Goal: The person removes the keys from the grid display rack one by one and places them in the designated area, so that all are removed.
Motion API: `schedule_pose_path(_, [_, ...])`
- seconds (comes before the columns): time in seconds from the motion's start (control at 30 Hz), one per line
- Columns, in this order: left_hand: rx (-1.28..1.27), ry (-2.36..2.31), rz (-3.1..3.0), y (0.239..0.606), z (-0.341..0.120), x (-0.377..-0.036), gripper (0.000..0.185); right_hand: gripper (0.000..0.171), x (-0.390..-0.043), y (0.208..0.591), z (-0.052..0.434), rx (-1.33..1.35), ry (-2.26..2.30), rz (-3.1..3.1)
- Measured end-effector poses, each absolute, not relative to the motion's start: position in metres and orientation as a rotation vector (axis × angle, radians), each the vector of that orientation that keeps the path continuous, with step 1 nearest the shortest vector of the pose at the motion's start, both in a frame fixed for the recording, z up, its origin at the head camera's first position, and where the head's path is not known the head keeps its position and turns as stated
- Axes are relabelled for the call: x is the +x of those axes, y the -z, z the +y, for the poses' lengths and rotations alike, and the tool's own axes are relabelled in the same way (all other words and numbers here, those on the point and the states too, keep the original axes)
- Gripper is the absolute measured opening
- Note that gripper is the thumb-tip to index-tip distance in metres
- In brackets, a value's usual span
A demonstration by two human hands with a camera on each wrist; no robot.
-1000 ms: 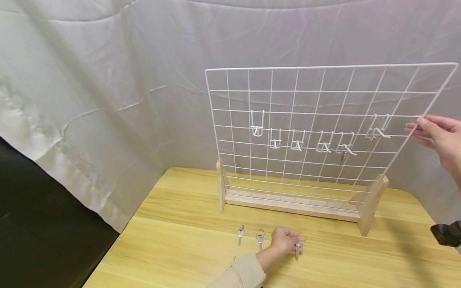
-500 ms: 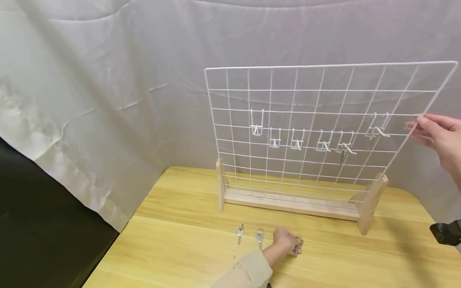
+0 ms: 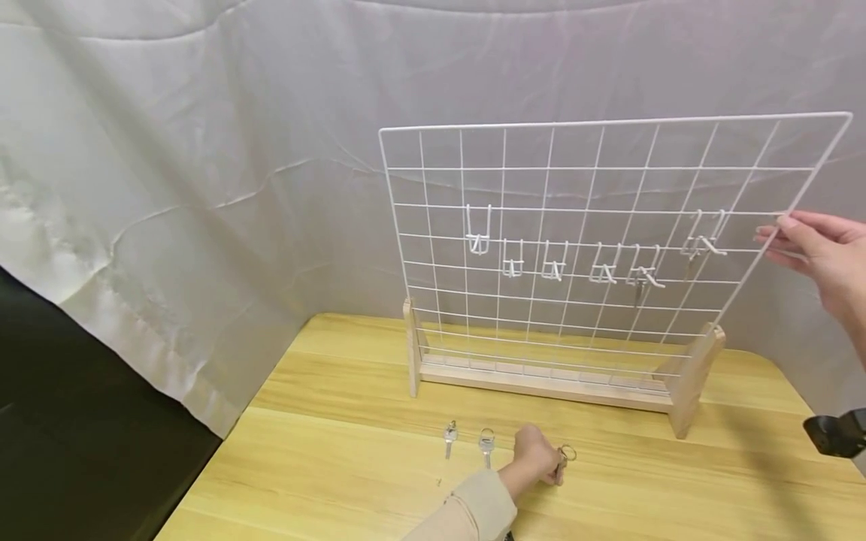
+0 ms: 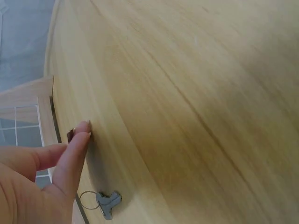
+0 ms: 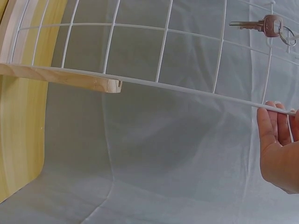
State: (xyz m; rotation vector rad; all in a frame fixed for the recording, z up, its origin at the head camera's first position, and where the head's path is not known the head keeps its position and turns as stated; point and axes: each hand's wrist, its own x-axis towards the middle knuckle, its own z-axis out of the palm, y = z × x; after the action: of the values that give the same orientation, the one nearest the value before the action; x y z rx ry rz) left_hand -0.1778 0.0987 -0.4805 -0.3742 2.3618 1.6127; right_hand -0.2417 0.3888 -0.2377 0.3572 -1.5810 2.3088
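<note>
My left hand (image 3: 537, 454), low over the wooden table, pinches a key (image 3: 560, 467) whose ring sticks out to the right of the fingers. In the left wrist view only a small dark bit of it shows at the fingertips (image 4: 84, 127). Two other keys lie left of that hand: one key (image 3: 486, 445) close by, with its ring toward the rack, and another key (image 3: 450, 436) farther left. My right hand (image 3: 822, 244) grips the right edge of the white wire grid panel (image 3: 551, 123), thumb in front and fingers behind.
The panel stands in a pale wooden base (image 3: 541, 382). Several white hooks (image 3: 553, 267) hang on it; a key (image 5: 271, 26) hangs at the right-hand hook, another at the hook (image 3: 646, 276) beside it. Grey cloth (image 3: 223, 150) surrounds the table (image 3: 325, 466). A black object (image 3: 835, 434) shows at right.
The left hand's fingers have closed on the key, which has tilted and drawn in toward the hand. The right hand keeps its grip on the panel's edge.
</note>
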Motion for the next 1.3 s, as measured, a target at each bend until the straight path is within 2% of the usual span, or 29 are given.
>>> schedule_pose_path(0.17, [-0.189, -1.327, 2.588, 0.483, 0.093, -0.173, 0.021, 0.02, -0.241, 0.237, 0.388, 0.373, -2.293, -1.58])
schedule_pose_path(0.37, [-0.196, -1.164, 2.714, 0.486, 0.097, -0.171, 0.023, 0.021, -0.241, 0.237, 0.387, 0.385, -2.295, -1.57])
schedule_pose_path(0.67, [-0.092, -1.033, 2.802, 0.488, 0.097, -0.168, 0.036, 0.02, -0.239, 0.236, 0.388, 0.35, -2.301, -1.602])
schedule_pose_path(1.0, [-0.073, -0.99, 2.818, 0.485, 0.094, -0.171, 0.033, 0.016, -0.239, 0.235, 0.387, 0.303, -2.271, -1.644])
schedule_pose_path(1.13, [0.089, -1.095, 2.778, 0.479, 0.085, -0.175, 0.04, 0.016, -0.239, 0.235, 0.387, 0.306, -2.32, -1.595])
schedule_pose_path(1.3, [0.378, -1.3, 2.693, 0.464, 0.073, -0.188, 0.023, 0.017, -0.238, 0.234, 0.387, 0.301, -2.333, -1.562])
